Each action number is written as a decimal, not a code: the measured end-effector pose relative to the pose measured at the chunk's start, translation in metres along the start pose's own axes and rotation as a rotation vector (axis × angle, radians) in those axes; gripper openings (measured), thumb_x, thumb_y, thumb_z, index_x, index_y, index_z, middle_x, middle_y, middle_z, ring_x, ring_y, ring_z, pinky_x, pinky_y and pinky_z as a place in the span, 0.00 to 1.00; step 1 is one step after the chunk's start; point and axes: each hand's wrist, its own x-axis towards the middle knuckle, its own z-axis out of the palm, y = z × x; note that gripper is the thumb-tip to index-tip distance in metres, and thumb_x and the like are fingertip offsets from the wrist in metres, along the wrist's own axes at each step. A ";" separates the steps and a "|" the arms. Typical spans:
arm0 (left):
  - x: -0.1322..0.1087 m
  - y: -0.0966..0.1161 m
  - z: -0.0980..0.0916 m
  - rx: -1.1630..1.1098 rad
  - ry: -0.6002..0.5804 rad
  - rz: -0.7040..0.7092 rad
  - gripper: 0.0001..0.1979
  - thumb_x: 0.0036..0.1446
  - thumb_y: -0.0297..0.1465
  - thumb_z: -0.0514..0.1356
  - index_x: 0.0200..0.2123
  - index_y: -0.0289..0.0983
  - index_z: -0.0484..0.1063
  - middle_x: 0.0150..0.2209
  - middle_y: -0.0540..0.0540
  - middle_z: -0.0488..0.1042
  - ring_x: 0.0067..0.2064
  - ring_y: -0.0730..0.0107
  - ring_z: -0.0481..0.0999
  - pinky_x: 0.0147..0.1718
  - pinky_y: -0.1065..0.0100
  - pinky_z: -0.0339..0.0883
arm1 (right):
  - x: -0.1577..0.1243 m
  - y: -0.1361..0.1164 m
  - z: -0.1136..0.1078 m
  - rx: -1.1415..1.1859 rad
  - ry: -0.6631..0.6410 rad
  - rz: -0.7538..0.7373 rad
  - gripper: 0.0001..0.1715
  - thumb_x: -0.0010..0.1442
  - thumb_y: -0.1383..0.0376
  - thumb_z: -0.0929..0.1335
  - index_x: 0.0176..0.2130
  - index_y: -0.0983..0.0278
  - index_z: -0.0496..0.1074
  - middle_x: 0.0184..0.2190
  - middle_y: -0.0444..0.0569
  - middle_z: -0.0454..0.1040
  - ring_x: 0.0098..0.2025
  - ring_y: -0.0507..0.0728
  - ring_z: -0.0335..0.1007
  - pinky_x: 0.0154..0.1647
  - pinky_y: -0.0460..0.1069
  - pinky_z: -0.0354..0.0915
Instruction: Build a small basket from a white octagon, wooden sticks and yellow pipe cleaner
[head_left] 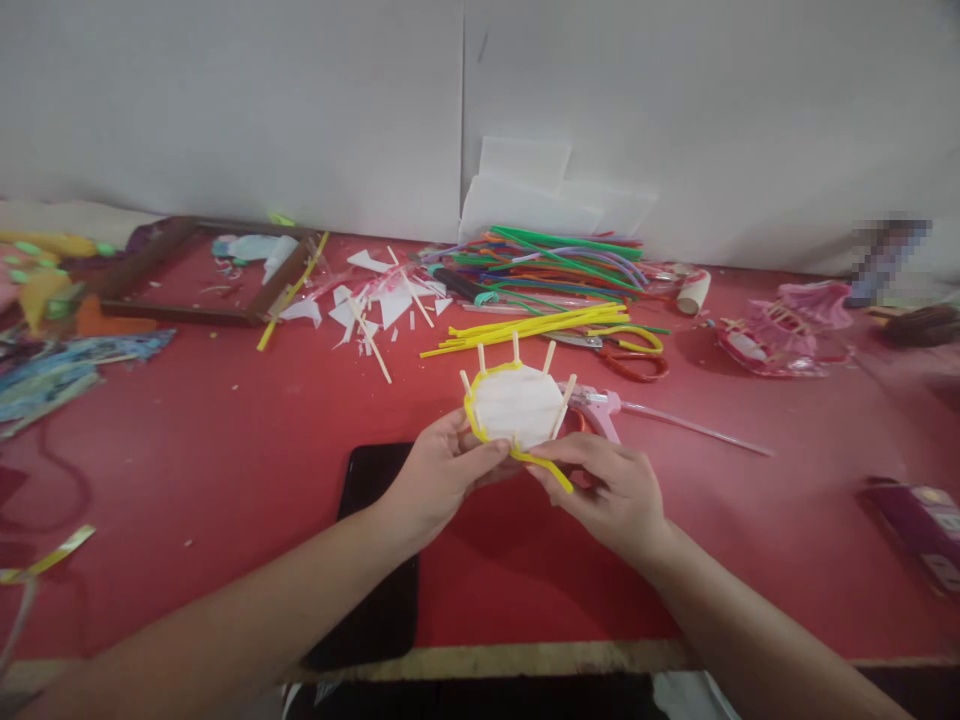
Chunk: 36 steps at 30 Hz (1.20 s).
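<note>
Over the red table I hold up a white round disc (517,405) with several short wooden sticks (515,348) standing up around its edge. A yellow pipe cleaner (555,474) runs along the left and near side of the rim, among the sticks, and its loose end points toward me on the right. My left hand (439,470) grips the disc at its near left edge, thumb on top. My right hand (619,490) pinches the pipe cleaner near its free end; some of its fingers are curled out of sight.
Behind the disc lie yellow pipe cleaners (532,325), scissors (636,366) and a pile of coloured pipe cleaners (555,262). A pink glue gun (600,408) sits just right. A black flat device (382,590) lies under my left forearm. White scraps (394,300) and a brown frame (180,316) are left.
</note>
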 end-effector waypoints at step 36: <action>0.004 0.004 -0.001 -0.069 0.036 -0.106 0.14 0.45 0.27 0.74 0.35 0.33 0.78 0.33 0.46 0.81 0.32 0.71 0.80 0.34 0.71 0.77 | 0.003 0.001 -0.015 0.290 -0.030 0.022 0.05 0.58 0.70 0.74 0.36 0.59 0.79 0.30 0.44 0.78 0.31 0.52 0.77 0.30 0.46 0.74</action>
